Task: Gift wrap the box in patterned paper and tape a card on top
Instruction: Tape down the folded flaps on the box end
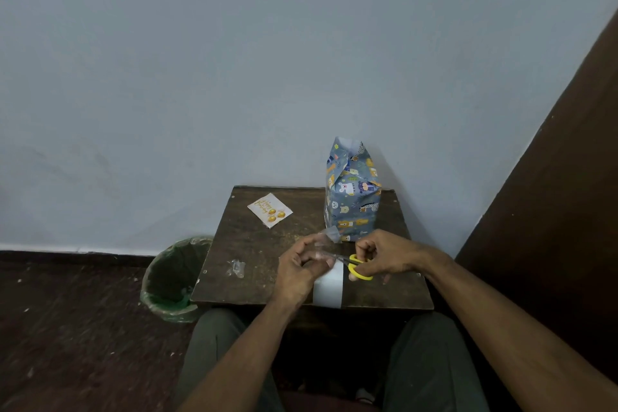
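Note:
The box (352,197) stands upright at the back right of the small dark table (254,244), wrapped in blue animal-patterned paper with its top flaps still sticking up. A white birthday card (270,210) with gold balloons lies at the back left. My right hand (388,254) grips yellow-handled scissors (357,267) just in front of the box. My left hand (301,269) pinches a strip of clear tape (326,239), and the blades meet the tape between my hands. Under them lies a white paper strip (329,291).
A crumpled bit of clear tape (236,267) lies on the table's left part. A bin with a green liner (174,278) stands on the floor left of the table. A blue wall is behind, a dark panel (551,211) on the right. My knees are under the table's front edge.

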